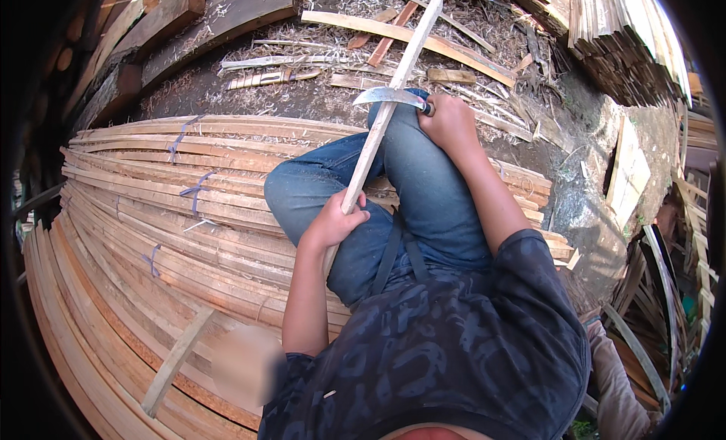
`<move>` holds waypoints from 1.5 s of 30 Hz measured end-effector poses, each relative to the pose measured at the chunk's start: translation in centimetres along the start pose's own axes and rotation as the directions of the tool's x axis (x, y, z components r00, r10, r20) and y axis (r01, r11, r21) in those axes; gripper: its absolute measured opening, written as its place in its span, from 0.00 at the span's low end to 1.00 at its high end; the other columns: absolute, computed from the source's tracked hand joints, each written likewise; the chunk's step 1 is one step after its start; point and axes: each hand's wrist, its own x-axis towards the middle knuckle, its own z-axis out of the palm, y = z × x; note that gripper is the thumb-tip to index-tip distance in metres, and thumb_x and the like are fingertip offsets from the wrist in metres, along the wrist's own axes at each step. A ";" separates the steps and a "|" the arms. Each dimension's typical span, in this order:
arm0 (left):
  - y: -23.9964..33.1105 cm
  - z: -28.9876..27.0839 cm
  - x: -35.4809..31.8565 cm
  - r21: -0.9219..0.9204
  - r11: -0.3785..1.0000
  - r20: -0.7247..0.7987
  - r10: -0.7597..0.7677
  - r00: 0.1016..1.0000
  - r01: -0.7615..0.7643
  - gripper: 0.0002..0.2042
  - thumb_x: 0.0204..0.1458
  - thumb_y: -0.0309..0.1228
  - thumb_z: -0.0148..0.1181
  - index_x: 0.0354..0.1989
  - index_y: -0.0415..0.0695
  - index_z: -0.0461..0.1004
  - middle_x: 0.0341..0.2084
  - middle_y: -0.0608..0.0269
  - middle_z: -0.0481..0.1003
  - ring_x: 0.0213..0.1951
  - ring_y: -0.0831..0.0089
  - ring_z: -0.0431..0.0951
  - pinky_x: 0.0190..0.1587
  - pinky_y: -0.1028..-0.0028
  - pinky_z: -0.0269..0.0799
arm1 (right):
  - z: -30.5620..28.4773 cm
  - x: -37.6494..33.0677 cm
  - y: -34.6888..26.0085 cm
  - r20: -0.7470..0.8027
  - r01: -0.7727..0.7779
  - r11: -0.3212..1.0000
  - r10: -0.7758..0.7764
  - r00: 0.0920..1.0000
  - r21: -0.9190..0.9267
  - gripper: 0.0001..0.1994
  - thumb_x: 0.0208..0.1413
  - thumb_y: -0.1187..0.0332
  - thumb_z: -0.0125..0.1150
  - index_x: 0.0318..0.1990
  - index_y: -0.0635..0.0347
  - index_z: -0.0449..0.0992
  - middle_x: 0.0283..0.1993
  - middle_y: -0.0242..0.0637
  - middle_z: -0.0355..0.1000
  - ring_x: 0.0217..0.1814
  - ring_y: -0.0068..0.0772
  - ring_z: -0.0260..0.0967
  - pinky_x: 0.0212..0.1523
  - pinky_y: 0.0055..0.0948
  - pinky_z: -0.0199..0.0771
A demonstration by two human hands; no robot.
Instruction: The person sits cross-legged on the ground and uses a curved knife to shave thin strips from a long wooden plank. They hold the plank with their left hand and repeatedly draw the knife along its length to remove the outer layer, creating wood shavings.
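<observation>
Dark patterned shirt point(446, 349) fills the lower frame beneath me, jeans point(423, 190) above it at centre. I see my left hand point(333, 222) clenched around a long pale slat point(382, 118), which runs diagonally up to the top centre. My right hand point(448, 122) grips a curved knife point(389, 97), its blade laid across the slat above the knee. Bundled strips point(151, 213) are stacked at left.

We see a long pale wooden strip point(382, 115) slanting across the knee, a curved knife point(389, 96) blade laid across it.
</observation>
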 end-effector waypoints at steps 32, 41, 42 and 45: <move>-0.1 -1.5 -0.3 -0.378 0.908 0.199 -0.111 0.974 0.181 0.10 0.48 0.24 0.59 0.35 0.45 0.64 0.18 0.73 0.61 0.16 0.84 0.57 0.18 0.79 0.53 | -3.7 -0.7 1.1 0.180 -0.098 0.641 -0.063 0.982 0.761 0.13 0.66 0.70 0.50 0.54 0.68 0.68 0.33 0.36 0.75 0.23 0.18 0.65 0.25 0.18 0.65; 0.3 -1.5 -0.4 -0.349 0.918 0.177 -0.132 0.975 0.188 0.10 0.48 0.23 0.60 0.34 0.45 0.65 0.19 0.73 0.62 0.17 0.85 0.58 0.19 0.79 0.53 | -5.3 -2.0 1.0 0.512 -0.337 0.687 -0.060 0.857 0.644 0.16 0.67 0.65 0.50 0.54 0.67 0.72 0.23 0.27 0.68 0.19 0.14 0.58 0.19 0.17 0.58; 0.3 -1.5 -0.4 -0.345 0.918 0.174 -0.141 0.975 0.195 0.10 0.48 0.23 0.60 0.34 0.45 0.65 0.19 0.73 0.62 0.17 0.85 0.58 0.19 0.79 0.53 | -5.7 -1.9 1.2 0.542 -0.358 0.672 -0.076 0.837 0.648 0.16 0.67 0.64 0.49 0.54 0.67 0.72 0.23 0.27 0.68 0.18 0.14 0.58 0.19 0.17 0.58; -0.2 -1.4 -0.3 -0.316 0.933 0.169 -0.122 0.978 0.171 0.10 0.48 0.23 0.61 0.34 0.45 0.65 0.19 0.72 0.63 0.17 0.84 0.59 0.19 0.79 0.54 | -6.6 -1.3 2.1 0.609 -0.413 0.623 -0.130 0.782 0.664 0.15 0.68 0.63 0.48 0.52 0.65 0.72 0.22 0.28 0.68 0.16 0.14 0.58 0.16 0.17 0.57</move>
